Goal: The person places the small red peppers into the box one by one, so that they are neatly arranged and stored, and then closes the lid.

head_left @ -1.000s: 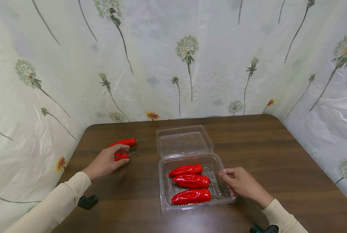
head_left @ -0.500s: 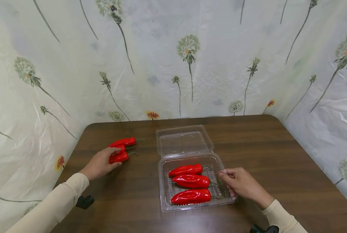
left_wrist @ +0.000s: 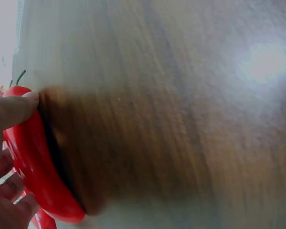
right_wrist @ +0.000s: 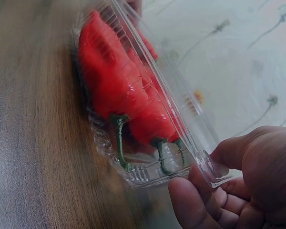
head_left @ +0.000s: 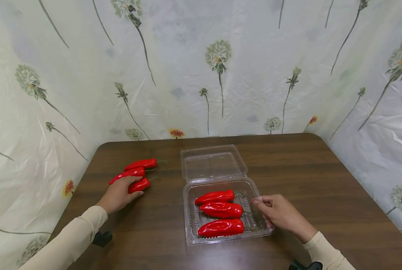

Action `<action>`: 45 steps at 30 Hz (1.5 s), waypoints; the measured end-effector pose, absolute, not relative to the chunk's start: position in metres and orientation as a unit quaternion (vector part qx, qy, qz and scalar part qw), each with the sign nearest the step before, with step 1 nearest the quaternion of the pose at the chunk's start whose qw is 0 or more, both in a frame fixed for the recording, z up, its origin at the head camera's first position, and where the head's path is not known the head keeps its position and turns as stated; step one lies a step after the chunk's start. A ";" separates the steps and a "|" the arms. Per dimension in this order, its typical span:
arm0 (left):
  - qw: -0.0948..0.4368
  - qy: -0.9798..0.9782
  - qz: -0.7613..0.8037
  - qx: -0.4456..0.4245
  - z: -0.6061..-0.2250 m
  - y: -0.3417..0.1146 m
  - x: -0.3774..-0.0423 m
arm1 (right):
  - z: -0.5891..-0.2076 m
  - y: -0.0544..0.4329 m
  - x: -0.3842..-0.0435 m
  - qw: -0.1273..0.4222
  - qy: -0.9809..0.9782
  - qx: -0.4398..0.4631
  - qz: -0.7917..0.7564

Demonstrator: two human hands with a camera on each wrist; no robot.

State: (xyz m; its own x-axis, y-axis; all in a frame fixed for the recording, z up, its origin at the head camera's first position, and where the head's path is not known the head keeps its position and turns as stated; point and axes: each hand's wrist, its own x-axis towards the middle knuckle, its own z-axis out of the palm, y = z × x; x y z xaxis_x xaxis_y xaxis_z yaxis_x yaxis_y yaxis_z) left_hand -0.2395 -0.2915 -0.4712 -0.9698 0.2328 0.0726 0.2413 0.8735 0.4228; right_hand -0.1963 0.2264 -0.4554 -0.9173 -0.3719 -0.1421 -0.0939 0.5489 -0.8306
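Note:
At the left of the table, my left hand grips the nearest of 3 long red peppers. In the left wrist view, the thumb lies across the stem end of that red pepper, and the other fingers curl along its far side. The other two peppers lie just beyond the hand. My right hand pinches the right rim of a clear plastic clamshell container, thumb and fingers on either side of the rim in the right wrist view. Inside lie 3 more red peppers, stems toward the right hand.
The container's hinged lid lies folded back, away from the person. A brown wooden table carries everything, with a curtain printed with dandelions around its back and sides.
My left hand has drawn back toward the person and settled on the nearest pepper, uncovering the middle one. The right hand and container have stayed put.

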 end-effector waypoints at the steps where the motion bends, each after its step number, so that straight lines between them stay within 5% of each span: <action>1: 0.009 -0.967 -0.221 -0.123 -0.471 -0.292 -0.239 | -0.456 0.226 -0.196 0.153 0.867 -0.134 -0.456; 19: -0.018 -0.930 -0.334 -0.155 -0.470 -0.288 -0.232 | -0.455 0.226 -0.197 0.152 0.868 -0.131 -0.454; 45: -0.043 -0.859 -0.433 -0.270 -0.408 -0.185 -0.220 | -0.456 0.226 -0.197 0.149 0.867 -0.131 -0.458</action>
